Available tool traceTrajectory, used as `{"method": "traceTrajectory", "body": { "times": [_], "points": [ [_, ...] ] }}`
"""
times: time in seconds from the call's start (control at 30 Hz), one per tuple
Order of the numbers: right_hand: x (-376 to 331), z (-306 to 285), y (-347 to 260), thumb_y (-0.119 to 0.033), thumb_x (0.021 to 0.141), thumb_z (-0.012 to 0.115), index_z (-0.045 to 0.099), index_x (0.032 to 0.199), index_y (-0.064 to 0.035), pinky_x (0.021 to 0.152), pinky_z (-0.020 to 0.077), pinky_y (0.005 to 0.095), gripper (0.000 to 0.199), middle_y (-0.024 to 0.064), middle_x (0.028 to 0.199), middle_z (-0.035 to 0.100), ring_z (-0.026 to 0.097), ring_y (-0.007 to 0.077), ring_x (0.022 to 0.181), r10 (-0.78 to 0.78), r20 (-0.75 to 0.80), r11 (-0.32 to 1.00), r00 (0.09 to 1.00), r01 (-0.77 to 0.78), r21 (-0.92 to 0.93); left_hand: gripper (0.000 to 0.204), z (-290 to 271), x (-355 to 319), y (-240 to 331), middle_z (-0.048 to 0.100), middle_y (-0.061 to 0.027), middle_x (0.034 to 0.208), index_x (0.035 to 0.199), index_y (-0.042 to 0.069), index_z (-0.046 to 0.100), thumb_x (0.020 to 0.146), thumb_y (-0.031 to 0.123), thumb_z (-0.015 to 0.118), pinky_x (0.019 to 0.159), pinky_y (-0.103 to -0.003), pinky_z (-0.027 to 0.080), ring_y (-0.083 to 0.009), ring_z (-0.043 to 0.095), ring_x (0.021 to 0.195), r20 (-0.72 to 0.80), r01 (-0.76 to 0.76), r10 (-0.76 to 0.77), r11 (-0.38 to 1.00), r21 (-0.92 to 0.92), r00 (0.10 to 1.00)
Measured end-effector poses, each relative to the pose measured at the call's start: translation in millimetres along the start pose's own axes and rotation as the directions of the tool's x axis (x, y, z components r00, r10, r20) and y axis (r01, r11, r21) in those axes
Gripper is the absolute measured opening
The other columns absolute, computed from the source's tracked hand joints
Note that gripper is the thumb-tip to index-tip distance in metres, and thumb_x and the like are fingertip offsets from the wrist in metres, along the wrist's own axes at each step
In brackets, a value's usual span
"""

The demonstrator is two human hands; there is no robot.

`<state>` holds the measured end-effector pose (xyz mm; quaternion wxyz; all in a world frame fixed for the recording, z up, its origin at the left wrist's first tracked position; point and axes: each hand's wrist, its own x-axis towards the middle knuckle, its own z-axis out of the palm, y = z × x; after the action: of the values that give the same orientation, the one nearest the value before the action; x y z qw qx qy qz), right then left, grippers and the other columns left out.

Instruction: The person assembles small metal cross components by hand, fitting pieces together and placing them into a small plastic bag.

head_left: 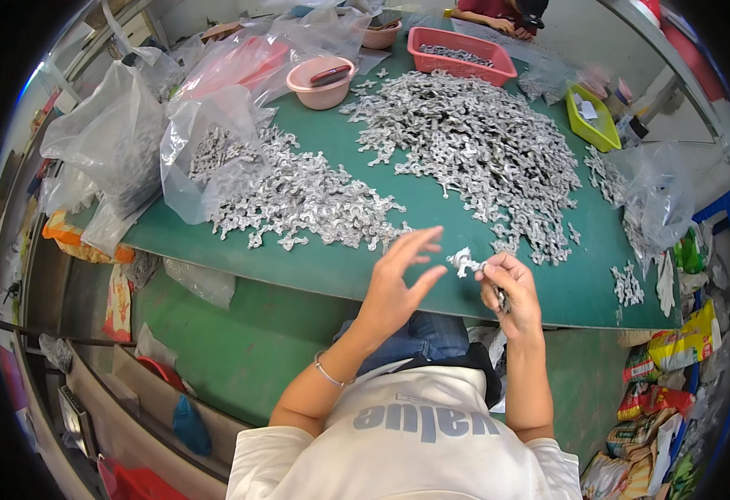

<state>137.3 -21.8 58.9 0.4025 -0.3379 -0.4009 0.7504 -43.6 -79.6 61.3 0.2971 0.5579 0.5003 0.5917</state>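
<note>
My left hand is raised near the table's front edge, fingers apart, holding nothing. To its right, my right hand is closed on a small silver-grey metal casting, whose lobed end sticks out toward the left hand. A dark part also shows in the right palm, too small to name. Beyond my hands a large heap of similar metal castings covers the table's middle. A second heap of castings spreads on the left, partly spilling from a clear plastic bag.
The green table holds a pink bowl with a red-handled tool, a red basin of parts and a yellow-green basket. Plastic bags crowd the left; a small pile of castings lies right. Another person works across the table.
</note>
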Motion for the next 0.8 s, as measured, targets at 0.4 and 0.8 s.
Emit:
{"method": "traceTrajectory", "body": {
  "times": [0.4, 0.8],
  "points": [
    [-67, 20, -13, -0.006, 0.082, 0.056, 0.054, 0.091, 0.0004, 0.039, 0.0315, 0.0157, 0.011, 0.0106, 0.074, 0.062, 0.043, 0.0035, 0.044, -0.099, 0.027, 0.992, 0.995, 0.101, -0.078, 0.025, 7, -27, 32, 0.054, -0.0155, 0.101, 0.097, -0.008, 0.060, 0.073, -0.013, 0.058, 0.079, -0.029, 0.052, -0.0206, 0.056, 0.093, 0.222, 0.084, 0.005, 0.917, -0.389, 0.975],
    [-73, 11, -20, -0.010, 0.082, 0.058, 0.056, 0.092, 0.0011, 0.042, 0.0322, 0.0157, 0.015, 0.0093, 0.073, 0.063, 0.044, 0.0031, 0.048, -0.241, -0.023, 0.950, 0.970, 0.231, -0.209, 0.026, 22, -16, 36, 0.053, -0.0131, 0.105, 0.102, -0.005, 0.059, 0.076, -0.010, 0.056, 0.081, -0.029, 0.048, -0.0189, 0.053, 0.097, 0.284, 0.107, 0.016, 0.905, -0.413, 0.959]
  ]
}}
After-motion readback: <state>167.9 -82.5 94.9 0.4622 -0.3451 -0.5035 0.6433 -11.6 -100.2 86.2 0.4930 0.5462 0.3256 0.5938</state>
